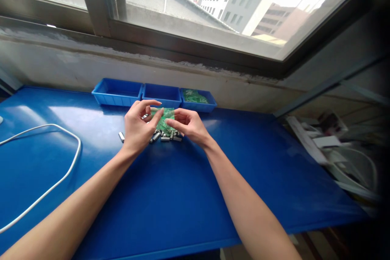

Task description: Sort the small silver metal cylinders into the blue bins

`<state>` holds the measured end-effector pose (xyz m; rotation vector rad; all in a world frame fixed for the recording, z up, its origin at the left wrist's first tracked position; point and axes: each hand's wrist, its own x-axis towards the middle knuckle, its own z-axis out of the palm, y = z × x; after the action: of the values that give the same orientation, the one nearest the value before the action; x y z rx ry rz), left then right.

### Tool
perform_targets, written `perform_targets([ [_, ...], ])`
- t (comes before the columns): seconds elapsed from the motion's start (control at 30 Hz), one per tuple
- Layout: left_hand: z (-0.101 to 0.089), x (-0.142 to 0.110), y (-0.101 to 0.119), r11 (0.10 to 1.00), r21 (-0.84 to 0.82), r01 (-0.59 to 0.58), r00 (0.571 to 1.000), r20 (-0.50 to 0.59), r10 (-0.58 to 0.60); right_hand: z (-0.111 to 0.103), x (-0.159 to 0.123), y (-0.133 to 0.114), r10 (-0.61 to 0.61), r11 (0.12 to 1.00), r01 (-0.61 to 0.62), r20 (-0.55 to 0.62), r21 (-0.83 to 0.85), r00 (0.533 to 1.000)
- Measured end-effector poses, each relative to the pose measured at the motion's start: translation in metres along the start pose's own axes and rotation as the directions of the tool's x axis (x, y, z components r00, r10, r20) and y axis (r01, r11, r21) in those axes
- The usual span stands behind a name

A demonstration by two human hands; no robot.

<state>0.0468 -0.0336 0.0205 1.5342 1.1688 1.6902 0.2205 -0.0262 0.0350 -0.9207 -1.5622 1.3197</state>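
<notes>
Over a blue table (pixel 170 195), both my hands hold a small clear green plastic bag (pixel 164 118). My left hand (pixel 138 128) pinches the bag's left edge between thumb and fingers. My right hand (pixel 189 125) pinches its right edge. Beneath the bag lies a loose pile of several small silver metal parts (pixel 166 136). One stray metal part (pixel 121 136) sits just left of my left hand.
Three blue bins stand in a row at the wall: the left bin (pixel 117 92), the middle bin (pixel 163 94), and the right bin (pixel 198 101) holding green bags. A white cable (pixel 65 170) loops across the table's left side. Cluttered items (pixel 335 146) lie off the table's right edge.
</notes>
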Motion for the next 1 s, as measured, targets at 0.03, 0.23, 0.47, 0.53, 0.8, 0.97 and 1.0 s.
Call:
perform_targets([
  [0.03, 0.000, 0.000, 0.001, 1.000, -0.018, 0.012, 1.000, 0.010, -0.012, 0.001, 0.000, 0.001, 0.007, 1.000, -0.007, 0.017, 0.001, 1.000],
  [0.23, 0.001, 0.001, -0.001, 0.995, -0.084, 0.052, 0.995, 0.087, -0.045, -0.005, 0.004, 0.008, -0.019, 1.000, 0.021, -0.107, 0.015, 0.994],
  [0.47, -0.002, 0.001, -0.003, 1.000, 0.004, -0.030, 0.993, 0.118, 0.030, -0.011, 0.005, 0.010, -0.032, 0.997, 0.043, -0.170, 0.062, 0.985],
  [0.53, -0.003, 0.001, -0.004, 0.993, 0.096, -0.075, 0.991, 0.115, 0.064, -0.012, 0.006, 0.012, -0.038, 0.997, 0.051, -0.192, 0.059, 0.981],
  [0.8, -0.009, -0.002, -0.015, 0.671, 0.549, -0.498, 0.838, 0.504, 0.210, -0.033, 0.018, 0.026, 0.064, 0.938, 0.176, -0.650, 0.298, 0.757],
  [0.97, -0.009, -0.005, -0.017, 0.611, 0.598, -0.519, 0.801, 0.590, 0.103, -0.045, 0.018, 0.026, 0.196, 0.877, 0.179, -0.672, 0.446, 0.714],
  [1.0, -0.009, -0.005, -0.016, 0.612, 0.600, -0.516, 0.802, 0.589, 0.099, -0.046, 0.018, 0.025, 0.209, 0.876, 0.168, -0.670, 0.451, 0.712],
])
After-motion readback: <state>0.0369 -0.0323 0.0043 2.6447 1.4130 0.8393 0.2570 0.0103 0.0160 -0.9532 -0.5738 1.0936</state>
